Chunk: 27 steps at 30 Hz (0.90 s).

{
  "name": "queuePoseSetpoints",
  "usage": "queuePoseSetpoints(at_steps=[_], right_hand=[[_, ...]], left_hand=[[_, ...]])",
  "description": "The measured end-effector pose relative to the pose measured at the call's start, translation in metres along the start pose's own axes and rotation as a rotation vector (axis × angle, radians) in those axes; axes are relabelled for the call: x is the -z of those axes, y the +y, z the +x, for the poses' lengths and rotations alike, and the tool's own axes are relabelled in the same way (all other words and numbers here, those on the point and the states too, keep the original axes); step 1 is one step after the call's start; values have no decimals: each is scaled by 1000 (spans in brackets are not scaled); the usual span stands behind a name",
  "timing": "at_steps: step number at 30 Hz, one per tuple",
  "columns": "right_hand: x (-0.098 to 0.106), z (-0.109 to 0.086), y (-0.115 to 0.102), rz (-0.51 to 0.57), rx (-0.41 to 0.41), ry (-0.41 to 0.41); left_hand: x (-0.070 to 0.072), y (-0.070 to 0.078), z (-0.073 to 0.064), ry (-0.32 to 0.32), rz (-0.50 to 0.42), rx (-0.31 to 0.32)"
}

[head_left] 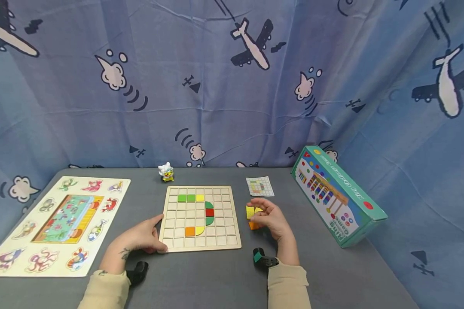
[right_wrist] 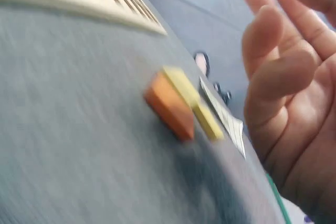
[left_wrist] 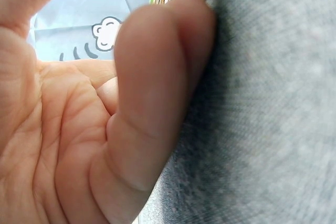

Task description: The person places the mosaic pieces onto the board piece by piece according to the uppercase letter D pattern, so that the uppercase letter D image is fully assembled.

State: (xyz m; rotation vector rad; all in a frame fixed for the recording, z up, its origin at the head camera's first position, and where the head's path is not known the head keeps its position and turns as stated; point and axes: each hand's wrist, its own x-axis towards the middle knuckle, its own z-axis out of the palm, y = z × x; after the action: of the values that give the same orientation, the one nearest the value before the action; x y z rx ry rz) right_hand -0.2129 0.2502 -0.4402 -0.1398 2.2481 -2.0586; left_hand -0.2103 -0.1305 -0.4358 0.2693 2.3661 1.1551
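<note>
A wooden grid board (head_left: 221,219) lies on the grey table, bearing green, yellow, red and orange pieces. My left hand (head_left: 139,238) touches its left edge with the index finger and thumb spread apart. The left wrist view shows mostly palm and fingers close up. To the board's right, my right hand (head_left: 274,221) hovers by a small cluster of blocks, its fingers loosely bent. In the right wrist view, an orange block (right_wrist: 169,107) and two yellow blocks (right_wrist: 181,85) rest on the table, apart from the fingers, which hold nothing.
A small card with a printed coloured grid (head_left: 260,186) lies behind the blocks. At the right stands a green game box (head_left: 340,197). On the left is a sea-animal picture board (head_left: 31,231), with a small white-and-yellow figurine (head_left: 166,171) near the back edge. Airplane-print cloth hangs behind.
</note>
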Motion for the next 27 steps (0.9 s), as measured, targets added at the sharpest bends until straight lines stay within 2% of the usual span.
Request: queuePoseSetpoints(at_steps=[6, 16, 24, 27], right_hand=[[13, -5, 8, -128, -104, 52], [13, -3, 15, -248, -225, 139], [9, -2, 12, -335, -247, 132], [7, -1, 12, -437, -230, 108]], left_hand=[[0, 2, -2, -2, -2, -12], [1, -2, -2, -25, -17, -53], [1, -3, 0, -9, -20, -39], [0, -4, 0, -2, -14, -40]])
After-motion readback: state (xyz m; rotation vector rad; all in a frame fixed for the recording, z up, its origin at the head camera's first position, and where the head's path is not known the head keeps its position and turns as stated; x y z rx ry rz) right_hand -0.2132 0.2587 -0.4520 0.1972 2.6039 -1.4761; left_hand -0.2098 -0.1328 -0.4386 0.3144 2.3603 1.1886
